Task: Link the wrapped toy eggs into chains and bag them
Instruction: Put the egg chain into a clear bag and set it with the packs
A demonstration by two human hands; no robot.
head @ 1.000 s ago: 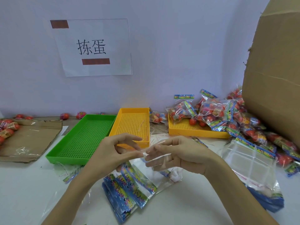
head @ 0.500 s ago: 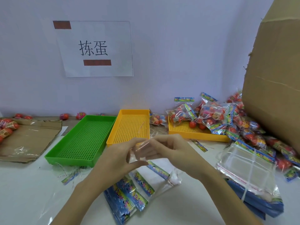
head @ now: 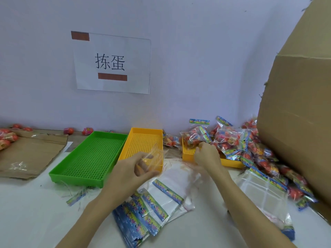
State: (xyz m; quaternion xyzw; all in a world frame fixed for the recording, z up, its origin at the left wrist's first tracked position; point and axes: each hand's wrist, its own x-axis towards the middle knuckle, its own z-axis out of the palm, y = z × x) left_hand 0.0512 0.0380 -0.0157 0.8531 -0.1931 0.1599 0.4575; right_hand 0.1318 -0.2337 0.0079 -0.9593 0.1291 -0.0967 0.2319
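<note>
My left hand [head: 131, 170] pinches an empty clear plastic bag [head: 155, 154] and holds it up over the near end of the middle yellow tray [head: 143, 138]. My right hand [head: 206, 155] reaches into the right yellow tray [head: 187, 155], its fingers bent down among red wrapped toy eggs; what they touch is hidden. Filled bags of eggs [head: 225, 138] are heaped on and behind that tray. A fanned stack of empty bags with blue header cards [head: 143, 212] lies on the table below my hands.
An empty green tray [head: 89, 158] sits left of the middle yellow one. A tall cardboard box [head: 295, 122] walls off the right. Brown paper [head: 26, 154] covers the far left, loose eggs [head: 69, 130] line the wall, and more clear bags [head: 259, 190] lie at right.
My hands have parted. The right hand let go of the clear bag and moved right and forward into the right yellow tray; the left hand kept the bag.
</note>
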